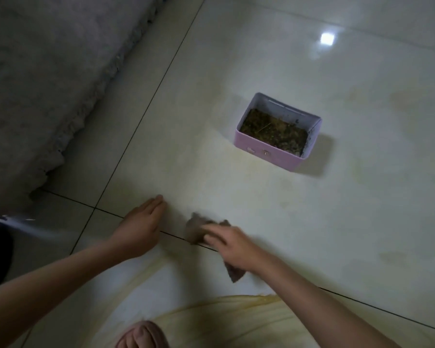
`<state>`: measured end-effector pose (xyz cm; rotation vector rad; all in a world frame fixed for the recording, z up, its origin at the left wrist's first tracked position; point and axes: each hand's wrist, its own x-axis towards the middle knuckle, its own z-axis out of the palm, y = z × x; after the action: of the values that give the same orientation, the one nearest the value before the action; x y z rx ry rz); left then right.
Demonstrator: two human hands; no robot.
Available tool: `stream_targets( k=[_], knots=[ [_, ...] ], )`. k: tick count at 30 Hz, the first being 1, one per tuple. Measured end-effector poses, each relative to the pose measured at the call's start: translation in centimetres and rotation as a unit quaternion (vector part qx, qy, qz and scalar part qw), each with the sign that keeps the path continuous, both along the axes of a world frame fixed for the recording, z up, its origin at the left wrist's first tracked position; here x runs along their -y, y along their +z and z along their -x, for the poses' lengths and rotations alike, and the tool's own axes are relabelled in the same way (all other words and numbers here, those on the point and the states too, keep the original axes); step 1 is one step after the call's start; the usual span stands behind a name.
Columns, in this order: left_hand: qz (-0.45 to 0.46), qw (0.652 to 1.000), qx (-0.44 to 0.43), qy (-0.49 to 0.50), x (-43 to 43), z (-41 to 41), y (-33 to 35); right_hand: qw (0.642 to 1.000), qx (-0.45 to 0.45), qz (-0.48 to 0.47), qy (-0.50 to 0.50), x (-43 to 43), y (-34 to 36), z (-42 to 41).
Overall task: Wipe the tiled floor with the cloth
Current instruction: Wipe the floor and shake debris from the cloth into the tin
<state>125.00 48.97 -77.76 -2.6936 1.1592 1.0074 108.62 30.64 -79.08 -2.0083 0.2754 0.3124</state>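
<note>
Nearest of all, at the bottom edge, was a pink slipper [142, 335] half covered by a pale yellow garment [236, 320] that spread over the tiles. Beyond it both bare forearms reached out over the tiled floor [337, 197]. The right hand [232, 243] lay palm down on the brownish cloth [195, 229], fingers spread and blurred, pressing it flat against the floor right over a dark grout line; one corner of the cloth stuck out behind the wrist. The left hand [142, 227] rested just beside it, open and flat with the fingers together, holding nothing. Farther off, well apart from the hands, stood a small pink box [276, 154] with white inner walls, part filled with dark dried plant matter. A grey fringed rug [48, 84] covered the far left. A bright light spot [327, 38] shone on the glossy tiles.
</note>
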Motion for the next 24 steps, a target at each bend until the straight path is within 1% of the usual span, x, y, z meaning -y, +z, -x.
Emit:
stream_targets(
  k=[1,2,3,4,5,6,7,8,9,10,13,14,15,18,19,21,24],
  knots=[
    [-0.002,1.0,0.002,-0.004,0.1,-0.1,0.1,0.995,-0.013,-0.029,-0.091,0.9,1.0,0.6],
    [0.003,1.0,0.005,-0.004,0.2,-0.2,0.1,0.98,-0.011,-0.047,-0.19,2.2,1.8,1.3],
    [0.011,1.0,0.01,-0.003,0.4,-0.2,0.2,0.96,-0.007,-0.035,-0.278,3.5,2.4,2.2],
    [0.02,1.0,0.016,-0.001,0.5,-0.2,0.2,0.939,-0.013,0.008,-0.343,4.6,2.8,3.3],
    [0.029,0.999,0.025,0.002,0.6,-0.1,0.1,0.92,-0.035,0.071,-0.384,5.2,2.8,4.4],
    [0.042,0.999,0.031,0.011,0.6,0.0,0.0,0.904,-0.071,0.138,-0.397,5.5,2.4,5.4],
    [0.053,0.998,0.033,0.025,0.7,0.2,0.0,0.896,-0.127,0.205,-0.374,5.3,1.6,6.2],
    [0.062,0.997,0.032,0.037,0.7,0.4,0.0,0.889,-0.184,0.26,-0.329,4.2,0.9,6.7],
    [0.067,0.996,0.033,0.042,0.7,0.6,-0.1,0.887,-0.225,0.291,-0.28,2.7,0.1,6.9],
    [0.072,0.996,0.036,0.045,0.7,0.8,-0.2,0.896,-0.237,0.289,-0.242,1.2,-0.4,6.7],
    [0.093,0.993,0.045,0.053,0.7,1.2,-0.5,0.941,-0.215,0.178,-0.192,-0.5,0.1,5.8],
    [0.097,0.993,0.045,0.054,0.7,1.5,-0.5,0.947,-0.226,0.158,-0.163,-0.1,0.5,5.8],
    [0.1,0.992,0.044,0.056,0.6,1.6,-0.5,0.947,-0.241,0.166,-0.131,0.5,1.0,6.0],
    [0.1,0.992,0.047,0.057,0.4,1.7,-0.2,0.924,-0.249,0.287,-0.048,1.1,2.0,6.7],
    [0.097,0.992,0.047,0.06,0.3,1.7,-0.1,0.916,-0.254,0.308,-0.036,0.8,2.4,6.5],
    [0.102,0.99,0.048,0.082,0.1,1.5,0.1,0.912,-0.267,0.309,-0.032,-0.3,2.7,5.8],
    [0.128,0.981,0.048,0.135,-0.4,1.5,0.4,0.92,-0.26,0.289,-0.04,-2.0,2.3,3.9]
  ],
)
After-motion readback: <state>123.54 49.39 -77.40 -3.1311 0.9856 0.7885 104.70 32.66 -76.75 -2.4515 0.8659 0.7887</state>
